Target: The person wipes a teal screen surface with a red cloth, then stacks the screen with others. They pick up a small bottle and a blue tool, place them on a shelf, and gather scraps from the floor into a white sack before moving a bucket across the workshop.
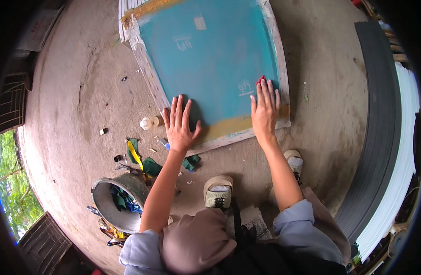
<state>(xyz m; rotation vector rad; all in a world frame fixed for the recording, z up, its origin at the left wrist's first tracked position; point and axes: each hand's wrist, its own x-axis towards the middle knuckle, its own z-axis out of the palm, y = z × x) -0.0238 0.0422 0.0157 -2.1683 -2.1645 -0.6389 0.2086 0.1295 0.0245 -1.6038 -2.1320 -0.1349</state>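
Brown draped cloth [194, 238] bulges at 6 o'clock, nearest the camera, with a rolled grey sleeve [297, 224] at 5 o'clock and a second at 7. Just above the cloth, at 6 o'clock, stands an olive lace-up shoe [218, 195].

At 12 o'clock a screen-printing frame [210, 68] with teal mesh lies tilted slightly anticlockwise, its tan-taped lower edge facing the person. The mesh bears 2 small pale marks and 1 pale rectangular patch.

The person's left hand [178, 127], between 9 and 10 o'clock, lies flat on the frame's lower left corner, fingers spread, thumb wide, holding nothing. The right hand [265, 109], at 2 o'clock, rests on the mesh near the right edge, fingers straight and thumb apart; a red scrap [261, 79] shows at its fingertips, partly covered.

Near 9 o'clock a clear plastic bottle [148, 123] sits just beside the frame. Between 8 and 9 lies a yellow-handled tool [134, 152], close to dark green fabric scraps [151, 167]. A grey bucket [100, 188] at 8 o'clock lies tipped, more fabric inside. Dark grey ribbed sheets [377, 114] curve along 3 o'clock.
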